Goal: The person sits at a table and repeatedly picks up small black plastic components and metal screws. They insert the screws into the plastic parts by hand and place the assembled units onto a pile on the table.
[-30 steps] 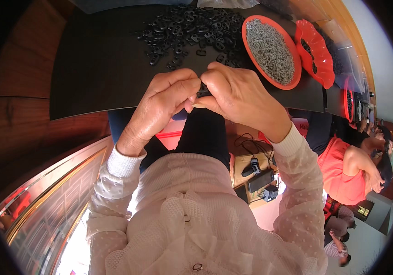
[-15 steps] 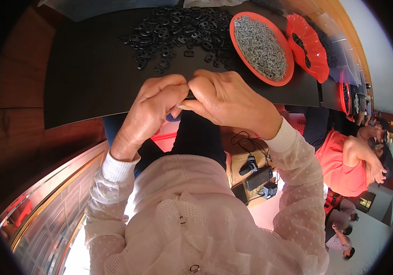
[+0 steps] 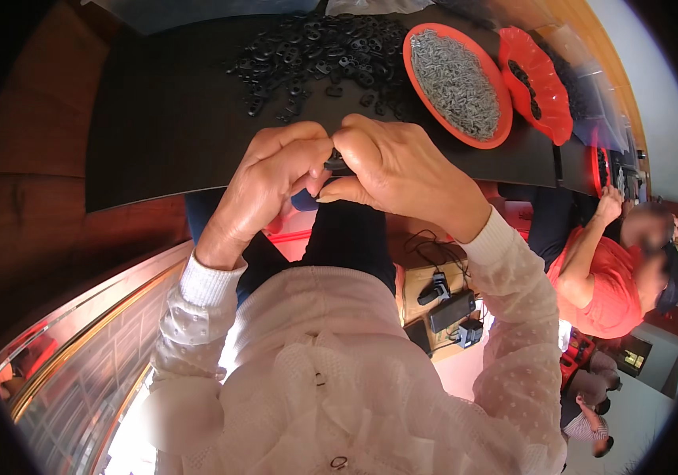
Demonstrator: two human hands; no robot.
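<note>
Between the fingertips of both hands, at the near edge of the dark table, is a small black plastic piece point(image 3: 337, 165), mostly covered by fingers. My left hand point(image 3: 282, 170) grips it from the left with fingers curled. From the right, my right hand point(image 3: 394, 170) pinches it, the thumb lying below. Just beyond my hands lies a loose heap of black plastic pieces with holes point(image 3: 323, 51). To the right of the heap stands an orange-red bowl point(image 3: 505, 131) full of small grey metal springs or pins point(image 3: 453, 83), too fine to tell which.
A red wavy-rimmed dish point(image 3: 548, 111) with dark pieces sits right of the bowl, near clear plastic bins point(image 3: 604, 103). A co-worker in a red top point(image 3: 608, 289) sits at the right, one hand at a farther red tray point(image 3: 598, 170). Black devices with cables point(image 3: 450, 310) rest on a box below.
My right thumb and fingers have parted a little, so more of the black piece shows. The co-worker's arm has reached up to the far tray. The view has shifted slightly.
</note>
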